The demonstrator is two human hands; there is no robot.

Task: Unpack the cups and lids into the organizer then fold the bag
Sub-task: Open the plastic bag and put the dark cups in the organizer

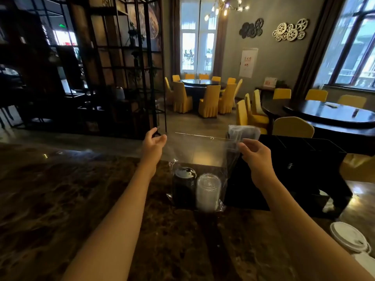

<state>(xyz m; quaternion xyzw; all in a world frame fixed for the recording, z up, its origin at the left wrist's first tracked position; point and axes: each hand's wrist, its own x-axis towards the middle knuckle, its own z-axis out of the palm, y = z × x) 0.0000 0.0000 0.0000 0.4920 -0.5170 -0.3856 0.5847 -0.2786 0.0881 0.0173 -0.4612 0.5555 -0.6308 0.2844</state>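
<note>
A clear plastic bag (203, 151) stands upright on the bench (81, 199), its mouth stretched wide at the top. Inside, at the bottom, sit a stack of dark cups (183, 187) topped by a black lid and, just beside it at 3 o'clock, a stack of clear cups (208, 191). The left hand (154, 142) is at the bag's 10 o'clock corner, fingers curled loosely; whether it actually pinches the film I cannot tell, since the plastic is nearly invisible there. The right hand (255, 153) is at the 2 o'clock corner, thumb and fingers closed on the bag's rim.

Judging by this, the step in hand is opening the bag, and unpacking has barely begun for these two stacks. The next move likely calls for one hand to keep the mouth open while the other reaches down, grips a stack around its sides and lifts it straight up so the thin film does not drag or tip the neighbour.

The black organizer (304, 159), with open compartments on top, stands at 3 o'clock of the bag, touching or nearly touching it. White lids (349, 238) lie on the bench at 5 o'clock, well apart from the bag.

The bench is dark mottled stone with a glossy sheen. Beyond it is a dim dining room: round dark tables (328, 114) ringed by yellow-covered chairs (209, 100), a black lattice shelf (113, 63) at 11 o'clock, tall windows and gear-shaped wall ornaments (290, 30).
</note>
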